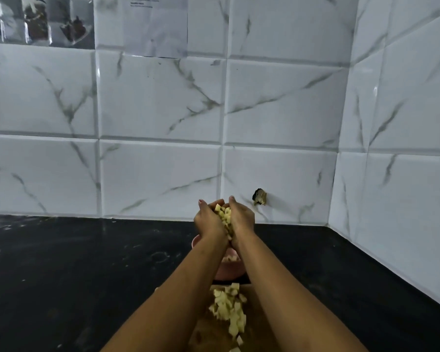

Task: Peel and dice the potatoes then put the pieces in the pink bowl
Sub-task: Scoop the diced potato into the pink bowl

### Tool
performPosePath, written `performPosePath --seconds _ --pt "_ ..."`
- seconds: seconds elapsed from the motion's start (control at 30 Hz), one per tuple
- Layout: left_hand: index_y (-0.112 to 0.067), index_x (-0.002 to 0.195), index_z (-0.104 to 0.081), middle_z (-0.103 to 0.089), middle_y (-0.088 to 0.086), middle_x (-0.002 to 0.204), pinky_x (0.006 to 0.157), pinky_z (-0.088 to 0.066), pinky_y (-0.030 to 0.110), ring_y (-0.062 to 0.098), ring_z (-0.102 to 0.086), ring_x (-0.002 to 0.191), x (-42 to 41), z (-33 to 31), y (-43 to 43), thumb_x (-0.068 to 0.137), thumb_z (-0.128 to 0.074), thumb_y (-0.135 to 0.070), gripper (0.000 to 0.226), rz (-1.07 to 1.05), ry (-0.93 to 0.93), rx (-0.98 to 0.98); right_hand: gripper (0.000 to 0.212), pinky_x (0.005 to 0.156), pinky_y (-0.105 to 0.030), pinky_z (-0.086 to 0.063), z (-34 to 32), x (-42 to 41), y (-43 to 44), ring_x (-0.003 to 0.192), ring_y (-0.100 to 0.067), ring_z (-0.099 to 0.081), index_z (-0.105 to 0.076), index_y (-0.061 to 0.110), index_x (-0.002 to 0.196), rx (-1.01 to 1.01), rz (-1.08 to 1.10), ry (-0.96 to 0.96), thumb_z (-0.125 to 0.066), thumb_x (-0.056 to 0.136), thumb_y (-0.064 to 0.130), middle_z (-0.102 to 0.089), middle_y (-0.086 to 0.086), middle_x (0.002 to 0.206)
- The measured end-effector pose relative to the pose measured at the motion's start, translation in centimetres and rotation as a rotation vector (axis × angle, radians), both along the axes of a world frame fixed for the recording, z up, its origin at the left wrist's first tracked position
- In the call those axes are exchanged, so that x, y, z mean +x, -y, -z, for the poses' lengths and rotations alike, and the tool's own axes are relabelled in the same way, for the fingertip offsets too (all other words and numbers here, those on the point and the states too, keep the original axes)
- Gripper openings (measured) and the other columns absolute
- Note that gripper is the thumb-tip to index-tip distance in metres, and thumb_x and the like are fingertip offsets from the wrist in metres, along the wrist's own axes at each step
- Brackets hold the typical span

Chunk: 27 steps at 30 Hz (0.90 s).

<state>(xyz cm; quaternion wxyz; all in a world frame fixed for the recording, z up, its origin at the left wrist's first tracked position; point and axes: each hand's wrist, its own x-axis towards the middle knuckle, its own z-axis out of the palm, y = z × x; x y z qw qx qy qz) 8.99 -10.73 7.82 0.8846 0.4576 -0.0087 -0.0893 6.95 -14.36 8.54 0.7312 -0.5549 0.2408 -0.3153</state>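
Both hands, left hand (208, 221) and right hand (241, 217), are cupped, fingers (204, 203) clamped on potato pieces (225, 215); open slowly over the pink bowl (196, 242) at 6 o'clock

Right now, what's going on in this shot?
A person is moving diced potato from the cutting board into the pink bowl. The left hand and right hand are cupped together, holding a scoop of potato cubes above the bowl, which sits on the black counter just beyond the board. Some cubes are already in the bowl. A pile of diced potato is left on the board, so the transfer is partly done.
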Motion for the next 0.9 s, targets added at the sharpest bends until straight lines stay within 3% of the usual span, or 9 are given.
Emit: performPosePath --seconds 0.13,0.27,0.33,0.4,0.53,0.6,0.67,0.77,0.9 --pt "-0.008 0.076 -0.071 -0.072 0.014 0.077 0.082 -0.055 0.045 0.031 -0.069 0.078 2.0 1.6 0.5 0.100 -0.031 -0.046 0.060 0.080 -0.048 0.112 0.030 0.057 -0.024 -0.046 1.4 1.4 1.6 0.071 -0.018 -0.062 -0.064 0.012 0.078 -0.130 0.019 -0.149 -0.054 0.097 0.033 -0.069 -0.008 0.086" --pt "-0.007 0.075 -0.070 -0.071 0.014 0.076 0.072 -0.054 0.037 0.028 -0.068 0.076 2.5 1.9 0.6 0.100 -0.030 -0.048 0.062 0.159 -0.110 0.126 0.031 0.054 -0.025 -0.046 2.5 1.8 2.3 0.066 -0.015 -0.061 -0.064 0.012 0.080 -0.191 0.008 -0.251 -0.052 0.098 0.034 -0.065 -0.004 0.076" --pt "-0.005 0.076 -0.068 -0.069 0.013 0.074 0.058 -0.050 0.030 0.025 -0.065 0.069 2.7 1.8 0.4 0.101 -0.029 -0.046 0.062 0.166 -0.092 0.123 0.035 0.064 -0.031 -0.054 2.6 2.2 2.5 0.071 -0.020 -0.065 -0.065 0.011 0.077 -0.237 0.007 -0.256 -0.051 0.098 0.035 -0.067 -0.005 0.076" --pt "-0.003 0.078 -0.067 -0.069 0.011 0.075 0.055 -0.045 0.028 0.022 -0.063 0.066 2.8 1.8 0.0 0.102 -0.026 -0.044 0.062 0.172 -0.050 0.123 0.038 0.076 -0.036 -0.055 2.4 2.4 2.6 0.078 -0.024 -0.067 -0.065 0.009 0.075 -0.347 0.023 -0.257 -0.050 0.099 0.035 -0.069 -0.008 0.078" --pt "-0.004 0.080 -0.064 -0.071 0.012 0.085 0.067 -0.052 0.035 0.025 -0.066 0.080 2.6 1.7 -0.6 0.102 -0.027 -0.045 0.060 0.145 0.034 0.092 0.023 0.081 -0.043 -0.055 2.6 2.1 2.2 0.086 -0.029 -0.066 -0.058 0.012 0.083 -0.628 0.072 -0.285 -0.047 0.099 0.023 -0.067 -0.012 0.093" --pt "-0.008 0.077 -0.064 -0.071 0.008 0.084 0.076 -0.053 0.039 0.026 -0.066 0.085 2.3 1.8 -0.8 0.101 -0.028 -0.046 0.058 0.082 0.071 0.092 0.012 0.080 -0.039 -0.054 2.8 1.4 1.7 0.091 -0.025 -0.064 -0.058 0.015 0.093 -0.689 0.004 -0.310 -0.047 0.099 0.017 -0.064 -0.007 0.101" --pt "-0.011 0.075 -0.064 -0.071 0.003 0.081 0.088 -0.050 0.044 0.024 -0.066 0.086 1.9 1.7 -1.1 0.101 -0.027 -0.046 0.057 0.018 0.116 0.103 0.013 0.079 -0.030 -0.047 2.5 0.5 1.2 0.097 -0.019 -0.060 -0.059 0.015 0.101 -0.701 -0.052 -0.268 -0.047 0.099 0.017 -0.063 -0.004 0.105" --pt "-0.013 0.078 -0.062 -0.068 0.000 0.081 0.094 -0.046 0.043 0.019 -0.061 0.085 0.9 1.1 -1.2 0.101 -0.025 -0.046 0.054 -0.052 0.099 0.040 0.015 0.080 -0.026 -0.046 1.2 -0.8 -0.5 0.099 -0.015 -0.057 -0.059 0.014 0.104 -0.549 -0.062 -0.094 -0.048 0.099 0.023 -0.062 -0.001 0.106" --pt "-0.010 0.083 -0.060 -0.064 0.008 0.082 0.076 -0.050 0.032 0.022 -0.063 0.081 0.0 -0.1 -1.4 0.100 -0.030 -0.047 0.050 0.037 -0.037 -0.203 0.015 0.086 -0.028 -0.051 0.8 -2.5 -3.2 0.095 -0.012 -0.062 -0.063 0.016 0.099 -0.468 -0.114 -0.011 -0.050 0.098 0.024 -0.067 0.001 0.099"
